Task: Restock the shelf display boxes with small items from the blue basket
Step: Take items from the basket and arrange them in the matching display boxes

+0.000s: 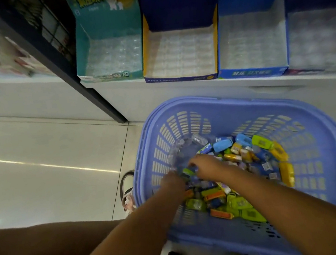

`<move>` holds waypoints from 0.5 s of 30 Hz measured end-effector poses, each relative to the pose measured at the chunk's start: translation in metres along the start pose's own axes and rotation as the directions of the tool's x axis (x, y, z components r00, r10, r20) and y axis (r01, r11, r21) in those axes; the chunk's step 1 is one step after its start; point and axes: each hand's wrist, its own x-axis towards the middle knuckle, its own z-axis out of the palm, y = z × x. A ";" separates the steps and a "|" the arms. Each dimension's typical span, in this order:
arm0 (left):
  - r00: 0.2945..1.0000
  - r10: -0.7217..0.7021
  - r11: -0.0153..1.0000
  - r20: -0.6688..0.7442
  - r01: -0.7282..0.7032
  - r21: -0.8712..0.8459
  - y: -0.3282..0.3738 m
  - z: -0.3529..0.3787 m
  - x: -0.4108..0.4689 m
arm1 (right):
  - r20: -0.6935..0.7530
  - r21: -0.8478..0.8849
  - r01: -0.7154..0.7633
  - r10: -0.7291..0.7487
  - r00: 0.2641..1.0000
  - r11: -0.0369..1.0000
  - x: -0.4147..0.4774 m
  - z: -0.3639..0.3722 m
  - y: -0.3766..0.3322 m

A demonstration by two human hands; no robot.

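You are crouched on a pale tiled floor (46,164) in a shop aisle, facing a low white shelf (158,94) that carries four open display boxes side by side. From left to right they are a teal box (108,56), a yellow-edged navy box (181,55), a blue box (252,47) and, at the far right, a dark blue box (322,38). Each tilts its open face toward you, so stock can be dropped in from the front, and each shows only a clear plastic tray liner with no items in it that you can see.

Near you, just in front of the shelf, stands the blue basket (326,149), its long axis running left to right, parallel to the row of boxes, which keeps every box within easy reach. Inside it lies a loose heap of small items (241,154): little oblong packs in green, yellow, orange and blue, pointing every way, with clear ones toward the far left corner.

Both your hands are down in that heap at the basket's left side. Your right hand (206,165) lies knuckles up with the fingers curled into the packs; your left hand (174,180) is blurred. For neither grip can you tell whether it has closed on a pack or is only sifting. The restocking looks barely begun.
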 end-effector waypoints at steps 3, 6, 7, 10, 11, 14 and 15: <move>0.999 -0.035 0.992 -0.029 0.038 0.120 -0.001 0.000 0.008 | 0.007 -0.031 0.073 -0.073 0.997 0.997 0.001 0.018 0.011; 0.999 -0.048 0.971 0.004 0.046 0.234 0.002 0.001 0.011 | 0.018 -0.083 0.120 -0.119 0.993 0.989 -0.014 0.034 0.036; 0.999 -0.046 0.960 0.025 0.038 0.276 0.002 0.001 0.013 | 0.024 -0.072 0.119 -0.118 0.993 0.990 -0.018 0.038 0.043; 0.996 -0.047 0.960 0.073 0.025 0.277 0.005 -0.010 0.019 | -0.007 0.039 0.092 -0.092 0.996 0.995 -0.024 0.037 0.052; 0.998 -0.040 0.974 0.055 0.027 0.224 0.008 -0.020 0.020 | -0.033 0.088 0.082 -0.079 0.996 0.993 -0.024 0.034 0.052; 0.982 -0.163 0.958 -0.097 0.134 -0.252 0.017 -0.051 0.034 | -0.190 0.159 0.044 -0.013 0.982 0.986 -0.025 0.025 0.054; 0.972 -0.203 0.877 -0.120 0.126 -0.463 0.022 -0.057 0.038 | -0.256 0.155 0.029 0.012 0.967 0.988 -0.024 0.021 0.056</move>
